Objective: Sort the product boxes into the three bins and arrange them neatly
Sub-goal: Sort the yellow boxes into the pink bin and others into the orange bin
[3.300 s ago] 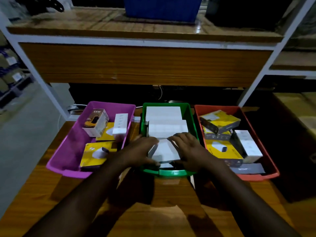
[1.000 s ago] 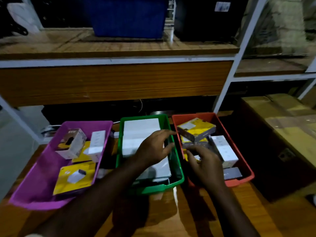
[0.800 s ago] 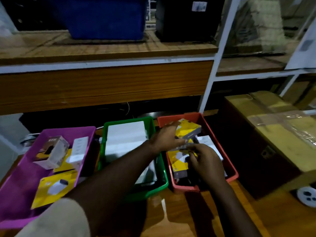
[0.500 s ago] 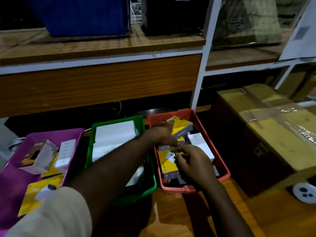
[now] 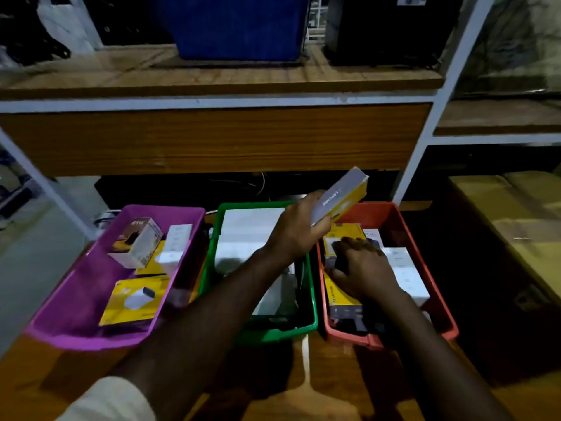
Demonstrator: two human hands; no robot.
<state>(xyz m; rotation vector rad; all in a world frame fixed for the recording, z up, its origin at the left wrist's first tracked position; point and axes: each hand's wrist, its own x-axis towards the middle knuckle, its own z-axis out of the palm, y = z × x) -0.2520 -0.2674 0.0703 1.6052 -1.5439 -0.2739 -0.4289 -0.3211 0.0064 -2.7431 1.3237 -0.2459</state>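
Two hands: both over red bin [image 5: 425,238]
Left hand [image 5: 299,230]: fingers closed round yellow-grey box [image 5: 341,197], lifted, tilted above bin's far end
Right hand [image 5: 362,268]: fingers curled onto dark box [image 5: 340,256] inside red bin, grip unclear
Green bin [image 5: 217,238]: white boxes [image 5: 249,232]
Purple bin [image 5: 91,268]: mixed boxes

- We see open floor in the purple bin [image 5: 76,302] at its near left.
- Boxes crowd the red bin [image 5: 425,238]; our right hand [image 5: 364,268] covers them.
- The shelf [image 5: 212,138] overhangs behind all bins.
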